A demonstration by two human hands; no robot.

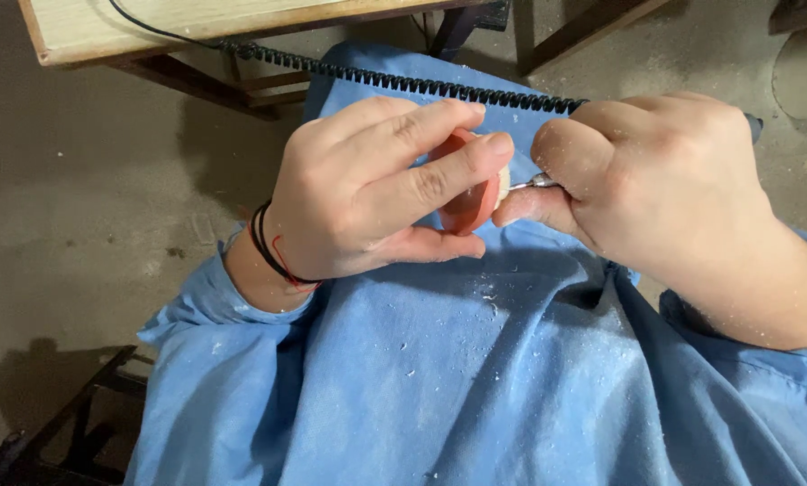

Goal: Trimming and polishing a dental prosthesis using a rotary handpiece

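Observation:
My left hand (376, 189) is closed around a small pink rounded piece (471, 202), thumb below and fingers over its top, so most of it is hidden. My right hand (655, 180) grips a slim rotary handpiece whose metal tip (534, 183) touches the piece's right edge, where a whitish part (502, 180) shows. A black coiled cord (403, 83) runs from the handpiece across to the upper left. Both hands hover over my lap, which is covered by a blue smock (457, 360) sprinkled with white dust and shavings.
A wooden workbench edge (152, 36) lies along the top left, with dark frame legs (206, 85) under it. Grey concrete floor (80, 225) is at the left. Part of a dark stool or frame (80, 423) shows at the bottom left.

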